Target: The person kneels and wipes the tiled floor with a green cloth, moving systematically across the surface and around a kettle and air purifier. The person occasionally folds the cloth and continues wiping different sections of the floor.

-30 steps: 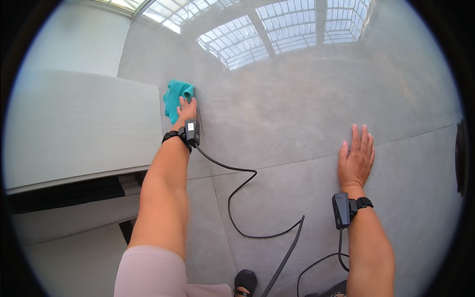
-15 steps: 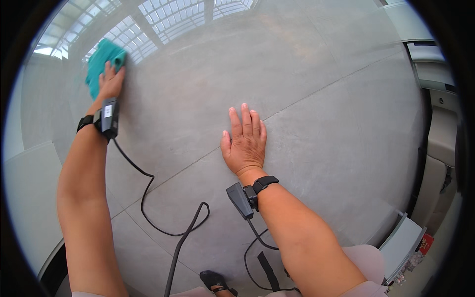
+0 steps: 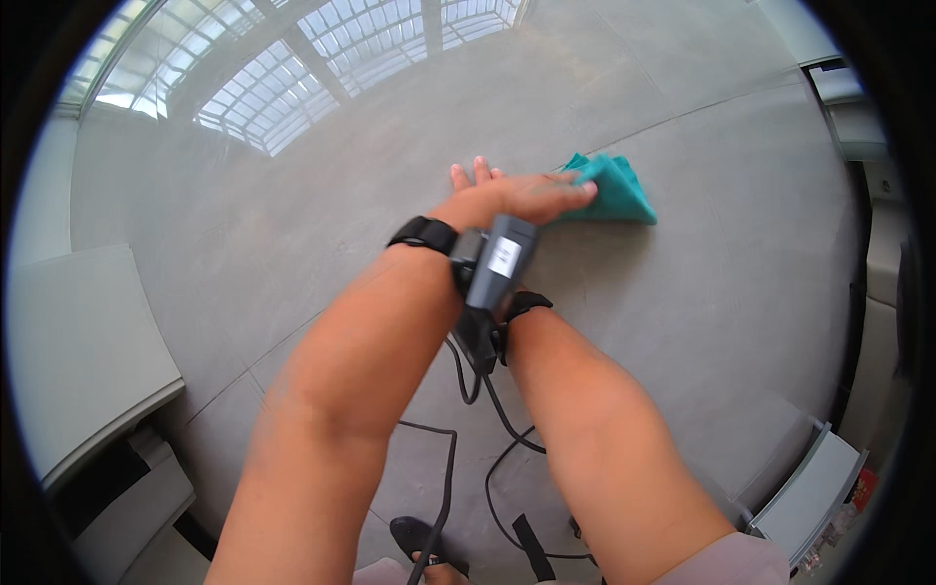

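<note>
My left hand (image 3: 541, 198) presses on a folded teal cloth (image 3: 616, 190) on the grey tiled floor (image 3: 673, 322). Its arm crosses over my right wrist, and the cloth lies to the right of the fingers. Of my right hand (image 3: 478, 172), only the stretched fingertips show past my left forearm; the palm is hidden behind it. Those fingers rest on the floor. Each wrist wears a black strap with a dark grey box, and black cables (image 3: 448, 487) run from them toward my body.
A white cabinet (image 3: 88, 341) stands at the left, with drawers (image 3: 136, 507) below. At the lower right is a small white shelf (image 3: 804, 497) beside red and clear packages. Beige furniture (image 3: 868, 341) lines the right. My black shoe (image 3: 419, 536) shows at the bottom.
My left hand has swept the teal cloth from the far left across to the right, passing over my right hand. The right hand stays on the floor; the view has shifted somewhat.
</note>
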The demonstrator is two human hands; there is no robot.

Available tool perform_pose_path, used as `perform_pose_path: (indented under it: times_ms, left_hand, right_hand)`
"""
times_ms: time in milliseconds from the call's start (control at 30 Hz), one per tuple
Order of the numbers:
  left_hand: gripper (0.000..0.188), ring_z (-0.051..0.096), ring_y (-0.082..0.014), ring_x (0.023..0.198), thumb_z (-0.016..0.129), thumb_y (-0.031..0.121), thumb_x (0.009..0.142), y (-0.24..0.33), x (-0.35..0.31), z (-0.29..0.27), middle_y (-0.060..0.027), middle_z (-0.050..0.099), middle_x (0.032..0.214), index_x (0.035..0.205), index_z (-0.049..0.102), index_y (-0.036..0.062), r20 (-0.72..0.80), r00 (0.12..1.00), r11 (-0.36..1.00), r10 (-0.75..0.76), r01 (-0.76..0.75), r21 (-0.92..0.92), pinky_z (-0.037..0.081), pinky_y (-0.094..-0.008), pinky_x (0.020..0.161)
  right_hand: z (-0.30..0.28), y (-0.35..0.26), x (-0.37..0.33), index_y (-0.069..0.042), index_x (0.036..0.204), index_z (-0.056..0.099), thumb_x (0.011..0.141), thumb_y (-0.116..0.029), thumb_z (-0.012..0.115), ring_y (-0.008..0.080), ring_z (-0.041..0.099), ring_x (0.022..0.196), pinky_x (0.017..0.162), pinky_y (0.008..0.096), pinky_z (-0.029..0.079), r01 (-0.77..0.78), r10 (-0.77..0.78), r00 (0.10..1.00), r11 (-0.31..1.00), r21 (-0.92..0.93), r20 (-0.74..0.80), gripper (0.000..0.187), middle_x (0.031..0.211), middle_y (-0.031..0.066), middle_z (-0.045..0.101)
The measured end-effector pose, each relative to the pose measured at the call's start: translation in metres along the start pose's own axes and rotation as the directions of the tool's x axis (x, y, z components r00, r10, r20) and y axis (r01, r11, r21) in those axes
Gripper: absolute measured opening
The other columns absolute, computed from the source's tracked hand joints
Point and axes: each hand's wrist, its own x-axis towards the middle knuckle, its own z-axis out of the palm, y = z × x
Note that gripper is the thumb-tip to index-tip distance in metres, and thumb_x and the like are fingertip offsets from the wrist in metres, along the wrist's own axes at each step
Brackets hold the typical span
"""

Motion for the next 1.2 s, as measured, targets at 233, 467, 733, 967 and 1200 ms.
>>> perform_pose_path:
  times_ms: [233,467,733,967,1200]
  left_hand:
    - [0.056,0.040,-0.0284,0.132,0.039,0.040,0.101,-0.081,-0.210,-0.117,-0.0116,0.040,0.146,0.142,0.034,0.0023,-0.659,0.692,0.440,0.295,-0.711,-0.549,0.030,-0.0438,0.112]
    - [0.068,0.020,-0.0261,0.142,0.043,0.045,0.098,-0.225,-0.307,-0.103,-0.0108,0.021,0.155,0.150,0.020,0.0095,-0.919,0.294,0.960,-0.263,-0.012,-0.279,0.014,-0.0412,0.114]
    - [0.038,0.030,-0.0381,0.137,0.059,0.028,0.089,-0.200,-0.121,0.036,-0.0103,0.034,0.151,0.127,0.055,0.0272,-0.700,0.516,0.715,0.494,0.217,0.665,0.031,-0.0507,0.105]
    - [0.040,0.026,-0.0275,0.141,0.051,0.026,0.090,-0.096,-0.100,0.273,-0.0061,0.038,0.148,0.127,0.056,0.0144,0.048,0.917,0.648,0.397,-0.317,0.692,0.024,-0.0461,0.112]
    - [0.064,0.046,-0.0180,0.121,0.052,0.051,0.094,-0.105,-0.159,0.198,-0.0064,0.053,0.131,0.140,0.043,0.0073,-0.075,0.997,0.922,-0.022,-0.008,-0.387,0.035,-0.0353,0.104]
  right_hand:
    - [-0.011,-0.004,-0.003,-0.018,0.143,0.039,0.093,-0.036,0.048,0.0298,0.025,0.140,0.115,0.0423,0.018,-0.040,0.041,0.991,0.999,-0.007,0.126,0.054,0.153,0.0096,0.025]
    - [-0.080,0.013,-0.120,-0.018,0.140,0.042,0.086,-0.022,0.060,0.0334,0.026,0.140,0.112,0.0431,0.026,0.019,-0.077,0.928,0.987,0.161,0.364,0.058,0.152,0.0119,0.028]
    - [-0.116,-0.017,-0.243,-0.009,0.120,0.060,0.085,-0.009,0.060,0.0256,0.050,0.119,0.096,0.0342,0.043,-0.476,0.262,0.857,0.733,0.486,0.444,0.034,0.129,0.0107,0.054]
    - [-0.159,0.022,-0.256,-0.001,0.093,0.065,0.090,-0.002,0.050,0.0066,0.054,0.069,0.060,0.0204,0.046,-0.517,0.776,0.613,0.255,0.817,0.146,0.015,0.084,0.0031,0.064]
    - [-0.198,0.029,-0.219,0.000,0.088,0.065,0.089,0.001,0.048,0.0073,0.054,0.063,0.056,0.0218,0.047,-0.359,0.708,0.706,0.383,0.851,-0.021,0.017,0.083,0.0059,0.065]
